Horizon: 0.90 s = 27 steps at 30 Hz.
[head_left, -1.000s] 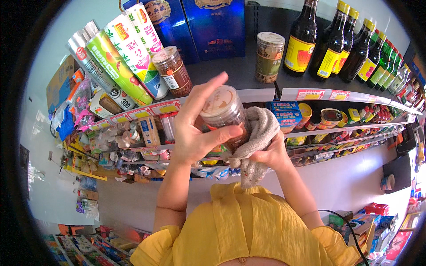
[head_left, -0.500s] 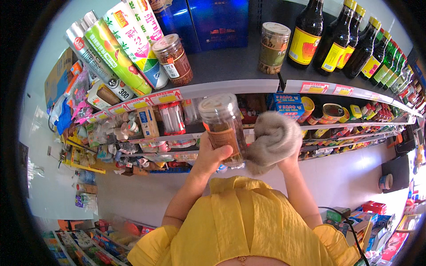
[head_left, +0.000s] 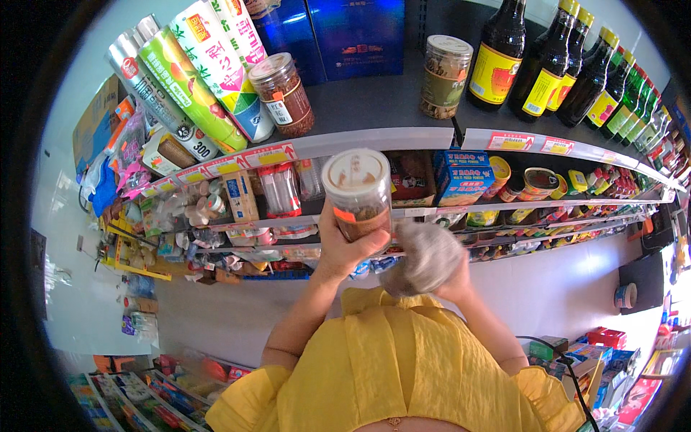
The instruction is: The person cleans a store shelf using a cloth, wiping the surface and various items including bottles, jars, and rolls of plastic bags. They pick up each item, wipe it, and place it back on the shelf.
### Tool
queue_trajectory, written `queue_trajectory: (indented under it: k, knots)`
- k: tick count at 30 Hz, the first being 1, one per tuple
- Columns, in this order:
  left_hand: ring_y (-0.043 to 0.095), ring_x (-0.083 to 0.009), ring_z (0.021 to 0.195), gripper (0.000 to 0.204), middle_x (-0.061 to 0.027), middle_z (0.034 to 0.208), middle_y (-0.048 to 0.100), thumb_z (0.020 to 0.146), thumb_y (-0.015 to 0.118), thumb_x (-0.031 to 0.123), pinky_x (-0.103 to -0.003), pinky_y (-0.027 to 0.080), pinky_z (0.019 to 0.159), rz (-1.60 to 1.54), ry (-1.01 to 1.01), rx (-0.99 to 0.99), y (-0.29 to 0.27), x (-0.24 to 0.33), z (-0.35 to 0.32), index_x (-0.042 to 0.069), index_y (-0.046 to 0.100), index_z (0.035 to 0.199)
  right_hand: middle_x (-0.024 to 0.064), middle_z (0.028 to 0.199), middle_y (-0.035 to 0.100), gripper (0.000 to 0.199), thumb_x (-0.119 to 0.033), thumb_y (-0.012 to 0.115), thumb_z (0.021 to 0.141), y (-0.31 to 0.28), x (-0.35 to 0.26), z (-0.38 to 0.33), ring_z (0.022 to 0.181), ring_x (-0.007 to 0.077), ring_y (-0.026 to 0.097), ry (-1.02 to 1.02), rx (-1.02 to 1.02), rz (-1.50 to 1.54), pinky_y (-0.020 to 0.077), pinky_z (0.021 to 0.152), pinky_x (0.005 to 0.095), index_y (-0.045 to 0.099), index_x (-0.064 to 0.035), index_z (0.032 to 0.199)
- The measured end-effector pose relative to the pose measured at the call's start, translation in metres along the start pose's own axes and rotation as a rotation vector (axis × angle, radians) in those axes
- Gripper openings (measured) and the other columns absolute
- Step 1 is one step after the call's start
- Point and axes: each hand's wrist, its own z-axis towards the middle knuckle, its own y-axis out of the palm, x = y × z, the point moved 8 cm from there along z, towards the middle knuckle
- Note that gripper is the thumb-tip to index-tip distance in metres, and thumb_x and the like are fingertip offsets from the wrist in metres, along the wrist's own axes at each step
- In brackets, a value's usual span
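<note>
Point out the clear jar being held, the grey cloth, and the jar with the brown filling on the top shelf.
Held jar [head_left: 358, 193]: head view, on its clear side wall.
Grey cloth [head_left: 426, 261]: head view, on its bunched middle.
Shelf jar [head_left: 286, 95]: head view, on its label side.

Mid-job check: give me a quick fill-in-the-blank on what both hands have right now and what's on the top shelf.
1. The left hand holds a clear jar with a ____ lid.
2. The right hand grips a bunched grey ____ beside that jar.
3. On the top shelf, the dark bottles at the right carry ____ labels.
4. The person wears a ____ top.

Missing words: white; cloth; yellow; yellow
</note>
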Motion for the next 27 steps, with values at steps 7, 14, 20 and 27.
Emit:
queue_trajectory:
  k: [7, 14, 20, 27]
  knots:
    - [0.051, -0.0238, 0.099, 0.069, -0.0125, 0.108, 0.052, 0.054, 0.079, 0.016, -0.033, 0.04, 0.085, 0.477, 0.155, -0.297, 0.029, -0.003, -0.005, 0.003, 0.047, 0.114, 0.0128, 0.115, 0.052, 0.048, -0.008, 0.066, 0.067, -0.036, -0.024, 0.038, 0.106, 0.0251, 0.05, -0.088, 0.117, -0.082, 0.0373, 0.092, 0.0333, 0.052, -0.0006, 0.112]
    - [0.057, -0.0259, 0.091, 0.073, -0.014, 0.099, 0.055, 0.051, 0.08, 0.019, -0.033, 0.044, 0.078, 0.745, 0.342, -0.336, 0.029, 0.009, -0.006, 0.0, 0.048, 0.113, 0.0086, 0.102, 0.059, 0.035, -0.001, 0.064, 0.072, -0.023, -0.009, 0.053, 0.095, 0.0147, 0.054, 0.254, 0.095, 0.319, 0.0426, 0.082, 0.0279, 0.055, 0.0014, 0.105]
    - [0.059, -0.0199, 0.089, 0.065, -0.0086, 0.098, 0.061, 0.05, 0.08, 0.014, -0.031, 0.044, 0.08, 0.452, 0.173, -0.323, 0.013, -0.006, -0.02, 0.003, 0.052, 0.108, 0.0087, 0.1, 0.06, 0.029, 0.0, 0.057, 0.074, -0.019, 0.051, 0.046, 0.092, 0.0135, 0.054, 0.45, 0.075, 0.254, 0.0433, 0.081, 0.0273, 0.055, 0.0036, 0.103]
    - [0.058, -0.025, 0.091, 0.074, -0.0126, 0.1, 0.057, 0.051, 0.079, 0.015, -0.033, 0.047, 0.077, 0.827, 0.26, -0.256, 0.022, -0.008, -0.01, 0.002, 0.046, 0.116, 0.0121, 0.106, 0.057, 0.041, -0.007, 0.061, 0.072, -0.011, -0.001, 0.043, 0.1, 0.0183, 0.053, 0.179, 0.082, 0.409, 0.0399, 0.088, 0.0308, 0.051, 0.003, 0.11]
